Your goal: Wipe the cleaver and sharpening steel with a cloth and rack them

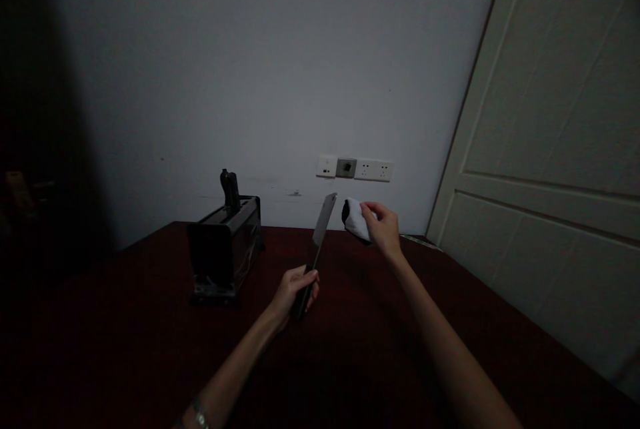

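Note:
My left hand is closed round the black handle of a kitchen knife, a cleaver-like one with a broad blade. The blade points up and away from me, tilted a little to the right. In my right hand a white cloth with a dark edge is pinched between thumb and fingers. The cloth is held just right of the blade's tip, with a small gap between them. Both hands are above the dark red table. To the left stands a knife block with black handles sticking out of its top.
The dark red table runs back to a pale wall. Sockets and switches are set low in that wall. A white panelled door borders the table's right side. The left edge of the view is very dark.

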### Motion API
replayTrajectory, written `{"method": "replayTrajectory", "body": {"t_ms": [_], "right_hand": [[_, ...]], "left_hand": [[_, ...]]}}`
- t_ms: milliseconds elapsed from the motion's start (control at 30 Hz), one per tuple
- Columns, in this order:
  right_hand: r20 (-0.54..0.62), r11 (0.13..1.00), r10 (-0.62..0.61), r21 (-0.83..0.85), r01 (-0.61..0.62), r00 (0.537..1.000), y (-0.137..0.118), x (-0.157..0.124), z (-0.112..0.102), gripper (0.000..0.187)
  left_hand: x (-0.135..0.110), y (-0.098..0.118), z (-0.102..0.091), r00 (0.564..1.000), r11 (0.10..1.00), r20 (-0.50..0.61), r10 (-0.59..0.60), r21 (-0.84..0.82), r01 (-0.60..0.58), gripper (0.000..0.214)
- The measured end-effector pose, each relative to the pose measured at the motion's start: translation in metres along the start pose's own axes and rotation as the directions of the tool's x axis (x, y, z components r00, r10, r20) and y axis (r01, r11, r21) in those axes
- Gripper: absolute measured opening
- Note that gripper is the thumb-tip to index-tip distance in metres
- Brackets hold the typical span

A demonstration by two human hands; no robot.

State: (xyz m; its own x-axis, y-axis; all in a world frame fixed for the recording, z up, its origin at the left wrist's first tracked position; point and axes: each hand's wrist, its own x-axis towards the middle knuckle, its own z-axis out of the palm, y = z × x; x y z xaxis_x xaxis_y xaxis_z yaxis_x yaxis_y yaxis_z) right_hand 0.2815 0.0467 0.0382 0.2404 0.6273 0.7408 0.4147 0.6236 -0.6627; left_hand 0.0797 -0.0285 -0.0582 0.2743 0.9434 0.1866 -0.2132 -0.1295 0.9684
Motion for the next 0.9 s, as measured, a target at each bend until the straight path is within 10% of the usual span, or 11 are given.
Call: {"method": "replayTrajectory", "body": {"t_ms": [533, 900], "right_hand": [[0.017, 0.995, 0.001, 0.103, -0.003, 1.0, -0.001, -0.001, 0.003, 0.035], [-0.234, 0.99, -0.107, 0.063, 0.125, 0.966, -0.009, -0.005, -0.006, 0.03]], "left_hand": [[-0.006, -0.005, 0.021, 0.989, 0.957, -0.14, 0.042, 0.289, 0.0, 0.037], [-0.009, -0.011, 0.029, 0.988, 0.93, -0.122, 0.089, 0.366, -0.038, 0.029]]}}
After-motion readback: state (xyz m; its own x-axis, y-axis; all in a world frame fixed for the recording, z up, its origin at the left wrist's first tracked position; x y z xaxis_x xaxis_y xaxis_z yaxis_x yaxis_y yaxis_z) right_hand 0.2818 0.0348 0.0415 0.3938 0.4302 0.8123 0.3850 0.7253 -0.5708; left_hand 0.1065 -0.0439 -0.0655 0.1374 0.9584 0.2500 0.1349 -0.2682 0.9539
